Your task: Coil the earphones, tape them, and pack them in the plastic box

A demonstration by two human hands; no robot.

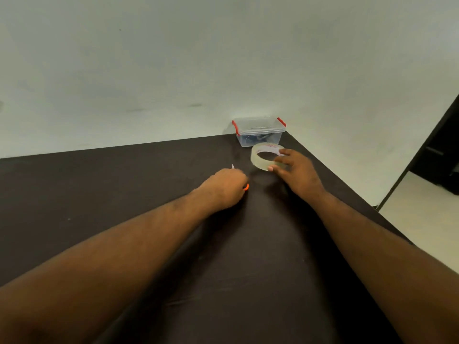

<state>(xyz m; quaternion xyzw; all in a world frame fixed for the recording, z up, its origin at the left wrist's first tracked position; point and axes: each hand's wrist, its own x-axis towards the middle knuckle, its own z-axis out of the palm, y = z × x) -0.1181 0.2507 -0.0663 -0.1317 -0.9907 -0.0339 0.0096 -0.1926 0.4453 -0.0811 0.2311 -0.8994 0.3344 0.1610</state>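
Two forearms reach over a dark table [124, 194]. Beyond the right hand [298, 175], which grips a tape roll [263, 158], sits the closed plastic box [259, 131], something dark inside, possibly the earphones. Left hand [226, 187] curls around orange-handled scissors [246, 186]. Packing looks nearly done.

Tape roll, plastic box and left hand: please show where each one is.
tape roll [258, 163]: head view, near outer wall.
plastic box [258, 131]: head view, clear front wall.
left hand [227, 187]: head view, back of hand.
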